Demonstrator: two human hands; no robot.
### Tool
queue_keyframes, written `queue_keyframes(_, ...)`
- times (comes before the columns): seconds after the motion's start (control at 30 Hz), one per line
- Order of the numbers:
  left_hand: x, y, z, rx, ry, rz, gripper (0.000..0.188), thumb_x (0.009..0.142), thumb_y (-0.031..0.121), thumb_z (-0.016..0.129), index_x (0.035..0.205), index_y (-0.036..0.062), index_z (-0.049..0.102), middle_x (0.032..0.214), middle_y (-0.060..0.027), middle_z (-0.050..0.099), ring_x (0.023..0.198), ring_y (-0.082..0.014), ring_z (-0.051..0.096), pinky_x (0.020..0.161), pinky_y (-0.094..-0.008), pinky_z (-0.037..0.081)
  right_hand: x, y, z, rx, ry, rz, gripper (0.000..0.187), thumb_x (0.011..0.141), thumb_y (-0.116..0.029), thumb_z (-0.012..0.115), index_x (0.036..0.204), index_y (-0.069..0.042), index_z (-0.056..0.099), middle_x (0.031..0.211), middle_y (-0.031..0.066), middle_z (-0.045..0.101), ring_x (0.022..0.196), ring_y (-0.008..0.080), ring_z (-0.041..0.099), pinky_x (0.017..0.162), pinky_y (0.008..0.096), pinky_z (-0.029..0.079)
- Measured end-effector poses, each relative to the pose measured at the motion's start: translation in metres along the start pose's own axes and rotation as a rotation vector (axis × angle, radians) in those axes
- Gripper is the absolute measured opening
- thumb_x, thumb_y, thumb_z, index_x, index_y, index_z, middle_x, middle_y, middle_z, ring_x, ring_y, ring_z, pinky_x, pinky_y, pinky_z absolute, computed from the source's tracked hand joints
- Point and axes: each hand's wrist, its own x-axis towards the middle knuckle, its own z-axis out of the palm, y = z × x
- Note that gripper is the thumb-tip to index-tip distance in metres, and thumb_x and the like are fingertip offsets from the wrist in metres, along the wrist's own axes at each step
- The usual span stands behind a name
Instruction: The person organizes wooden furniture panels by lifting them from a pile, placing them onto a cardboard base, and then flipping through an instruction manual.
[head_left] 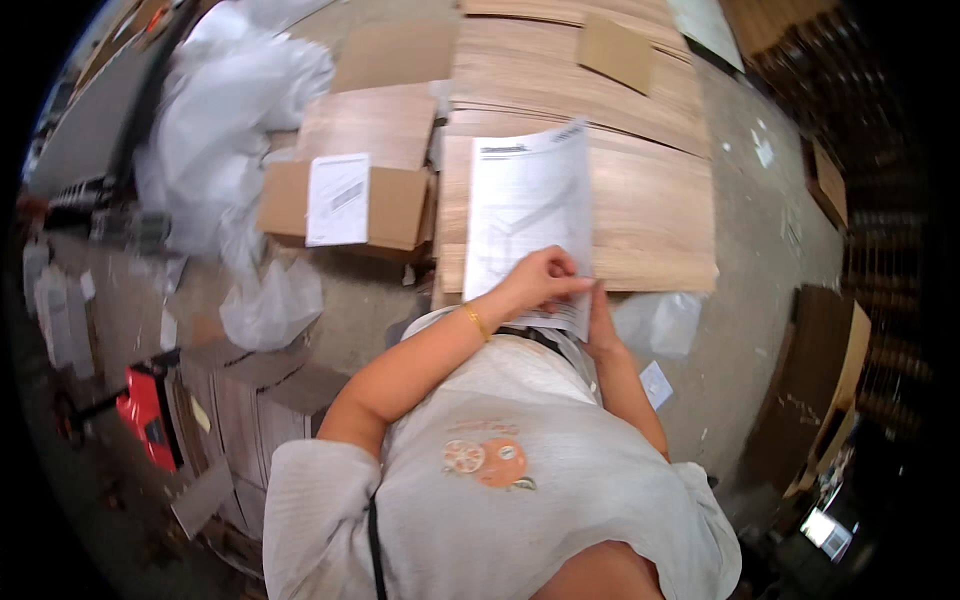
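"How did the hands stand?"

"The bare left hand [540, 280], a thin yellow bracelet [474, 321] at its wrist, was curled narrow over the lower right of a white printed paper sheet [525, 205]. The bare right hand [603, 325] met it at that edge, its fingers partly hidden. I couldn't tell whether either gripped the paper."

"And the sheet?"

"Over the near left part of the pale wood-grain panel stack [655, 210], its near end reaching past the stack's near edge."

"What could have gone wrong?"

"I'd judge a one-sided tug could have creased or torn that edge; a loose pinch could have let it slip off the stack."

"Which way did it point?"

"Its long axis ran away from the person, printed heading farthest, far right corner lifted. Left of the stack sat a brown cardboard box [397, 205]."
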Motion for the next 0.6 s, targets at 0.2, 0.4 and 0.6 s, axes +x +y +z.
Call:
queue_keyframes(0.2, -0.011, 0.009, 0.0, -0.061, 0.042, -0.041, 0.025, 0.075, 0.025, 0.061, 0.085, 0.0063, 0.048, 0.073, -0.0006, 0.052, 0.065, -0.0085, 0.053, 0.049, -0.0236, 0.048, 0.002, -0.007, 0.008, -0.333, -0.032, -0.092, 0.075, 0.08, -0.058, 0.032, 0.128, -0.002, 0.015, 0.124, 0.0116, 0.029, 0.113, 0.0207, 0.03, 0.094, 0.0312, 0.024)
queue_keyframes(0.4, -0.008, 0.008, -0.001, -0.008, 0.005, -0.011, 0.026, 0.077, 0.027, 0.059, 0.086, 0.0062, 0.048, 0.073, -0.0002, 0.052, 0.067, -0.0085, 0.053, 0.05, -0.0244, 0.049, -0.001, -0.017, 0.015, -0.41, -0.09, -0.233, 0.085, 0.078, -0.06, 0.033, 0.131, -0.004, -0.004, 0.136, 0.0139, 0.004, 0.125, 0.0247, 0.009, 0.1, 0.0343, 0.01)
queue_keyframes(0.6, -0.008, 0.008, -0.001, -0.031, 0.01, -0.018, 0.023, 0.079, 0.025, 0.056, 0.088, 0.0053, 0.05, 0.075, -0.0002, 0.053, 0.069, -0.0091, 0.054, 0.051, -0.0236, 0.049, 0.003, -0.004, -0.001, -0.338, -0.102, -0.237, 0.083, 0.078, -0.057, 0.037, 0.132, -0.004, 0.0, 0.135, 0.0127, 0.009, 0.124, 0.0221, 0.01, 0.1, 0.0322, 0.012)
